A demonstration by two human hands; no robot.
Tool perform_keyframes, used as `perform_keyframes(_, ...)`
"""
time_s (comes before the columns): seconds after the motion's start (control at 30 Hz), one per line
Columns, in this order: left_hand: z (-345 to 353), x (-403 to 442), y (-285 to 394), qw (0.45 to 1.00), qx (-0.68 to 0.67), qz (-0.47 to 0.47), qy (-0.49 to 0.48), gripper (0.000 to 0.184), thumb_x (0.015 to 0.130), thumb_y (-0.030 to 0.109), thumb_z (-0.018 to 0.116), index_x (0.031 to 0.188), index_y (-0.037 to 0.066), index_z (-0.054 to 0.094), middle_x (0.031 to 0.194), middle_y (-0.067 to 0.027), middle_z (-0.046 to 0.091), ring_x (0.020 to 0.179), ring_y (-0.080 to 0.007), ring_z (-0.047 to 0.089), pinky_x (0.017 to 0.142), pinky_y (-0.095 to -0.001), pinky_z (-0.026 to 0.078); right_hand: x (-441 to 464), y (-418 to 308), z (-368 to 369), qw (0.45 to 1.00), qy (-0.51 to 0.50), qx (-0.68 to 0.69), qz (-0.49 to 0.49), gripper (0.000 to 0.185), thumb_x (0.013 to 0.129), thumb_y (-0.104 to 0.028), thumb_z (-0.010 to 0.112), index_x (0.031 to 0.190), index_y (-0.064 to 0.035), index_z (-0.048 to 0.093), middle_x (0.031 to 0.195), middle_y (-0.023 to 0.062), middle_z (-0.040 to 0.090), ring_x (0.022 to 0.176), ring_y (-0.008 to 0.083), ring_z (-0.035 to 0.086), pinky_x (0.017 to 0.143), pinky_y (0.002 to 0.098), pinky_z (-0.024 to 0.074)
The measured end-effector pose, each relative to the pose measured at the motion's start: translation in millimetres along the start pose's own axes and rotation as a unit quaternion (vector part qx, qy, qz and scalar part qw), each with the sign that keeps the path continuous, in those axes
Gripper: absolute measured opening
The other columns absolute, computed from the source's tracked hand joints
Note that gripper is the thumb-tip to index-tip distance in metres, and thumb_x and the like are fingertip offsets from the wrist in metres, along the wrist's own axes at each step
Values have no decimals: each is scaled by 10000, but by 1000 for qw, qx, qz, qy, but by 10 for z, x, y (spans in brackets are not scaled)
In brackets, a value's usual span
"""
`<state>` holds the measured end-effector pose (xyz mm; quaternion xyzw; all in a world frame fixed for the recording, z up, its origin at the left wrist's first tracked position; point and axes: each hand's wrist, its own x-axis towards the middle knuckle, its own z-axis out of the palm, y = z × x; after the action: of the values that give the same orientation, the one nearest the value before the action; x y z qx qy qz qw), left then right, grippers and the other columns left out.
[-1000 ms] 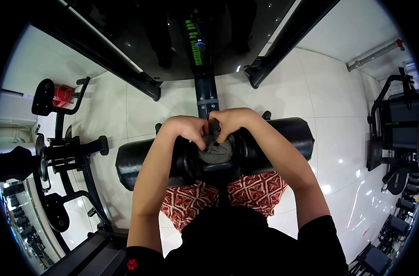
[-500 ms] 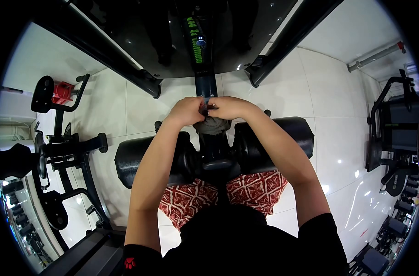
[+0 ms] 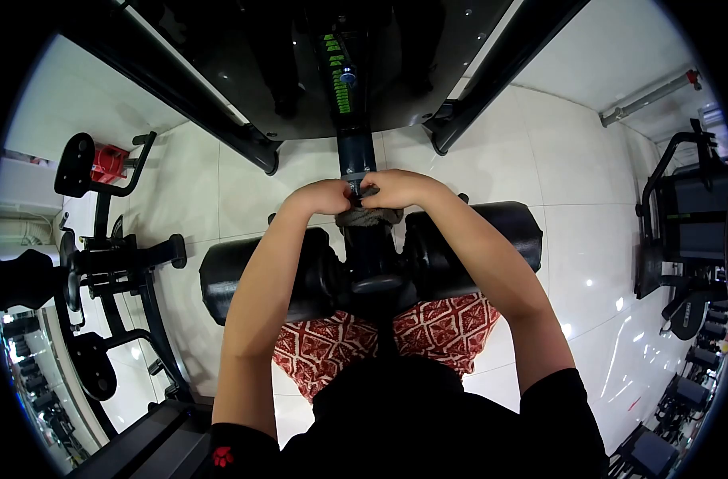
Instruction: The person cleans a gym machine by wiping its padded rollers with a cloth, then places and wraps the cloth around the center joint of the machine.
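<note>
My left hand (image 3: 325, 197) and my right hand (image 3: 396, 190) meet from either side at the dark metal post (image 3: 357, 153) of a gym machine. A crumpled grey cloth (image 3: 373, 217) is wrapped around the post just below my fingers. Both hands are closed, fingertips curled inward on the cloth at the post. Exactly how much of it each grips is partly hidden. Black padded rollers, one on the left (image 3: 256, 275) and one on the right (image 3: 503, 233), lie over my legs, beneath my forearms.
The machine's dark panel (image 3: 220, 72) with a green scale and a selector pin (image 3: 348, 76) rises ahead, between slanted frame legs (image 3: 468, 100). Another machine (image 3: 112, 255) stands at left, more equipment (image 3: 687, 215) at right. White floor tiles (image 3: 583, 263) surround me.
The grey cloth now looks flatter and more bunched up around the post. My left hand has shifted slightly left and down; my right hand stays nearly in place.
</note>
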<state>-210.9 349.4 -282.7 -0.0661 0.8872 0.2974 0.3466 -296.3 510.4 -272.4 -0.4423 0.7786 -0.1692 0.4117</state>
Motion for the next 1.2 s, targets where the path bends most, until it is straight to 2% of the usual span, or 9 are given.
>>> perform_keyframes(0.03,-5,35,-7,995,-24,-20,-98,320,771,157,529,1058,26,583,913,-98,617,884,-208,586,761,-329,486,-29,-54,-26,1000,-1,-1,-1,647,717,-376,672,1220,-16,485,1028,134,611,922,218,590,795,307,459)
perform_keyframes(0.1,42,46,-39,989,-99,-37,-104,329,798,183,499,1082,32,570,968,-80,594,919,-188,563,793,-327,483,-75,-170,-96,990,-127,4,53,648,727,-403,671,1216,-18,487,1012,136,613,937,217,592,790,312,462)
perform_keyframes(0.27,42,42,38,970,-166,-89,-152,414,874,320,393,1196,86,509,1159,-17,519,1076,-157,483,919,-355,424,20,-52,-40,979,-180,43,90,524,700,-371,714,1075,-49,539,850,63,633,720,159,625,639,313,514)
perform_keyframes(0.43,154,157,10,935,-277,-123,-184,397,885,391,359,1150,146,524,1210,-10,511,1071,-142,479,960,-350,353,120,43,-46,965,-218,50,136,535,681,-407,733,1063,-65,581,918,72,627,811,194,613,665,339,506)
perform_keyframes(0.57,155,245,-32,914,-289,-170,-228,355,876,382,382,1104,164,544,1091,13,571,952,-107,511,888,-314,372,196,157,-59,946,-264,106,154,625,646,-446,761,1100,-55,582,1009,88,619,877,242,602,699,367,496)
perform_keyframes(0.67,146,180,-13,923,-288,-148,-209,330,864,351,408,1067,144,566,988,19,598,849,-92,532,839,-288,392,220,198,-11,964,-216,90,130,450,680,-361,754,1003,-73,629,823,45,641,735,164,610,649,310,499)
perform_keyframes(0.9,61,-43,15,957,-283,-45,-51,210,796,181,551,834,-1,649,772,-41,601,692,-117,581,657,-252,489,86,61,-68,996,-77,-36,-29,451,617,-266,780,951,-3,630,821,112,648,733,220,612,655,319,487)
perform_keyframes(1.1,-14,-217,112,960,-279,-6,26,252,816,188,542,909,-20,648,793,-36,606,732,-126,577,678,-264,476,-11,51,-70,999,36,-20,-30,545,570,-258,772,1022,-3,606,919,157,637,850,271,611,729,333,481)
perform_keyframes(1.2,105,-115,-9,959,-282,35,-26,388,844,317,538,1010,-23,623,919,-100,631,853,-183,595,774,-312,467,-125,-83,-117,997,-34,73,7,464,620,-173,759,997,5,557,781,107,601,703,173,602,609,290,488)
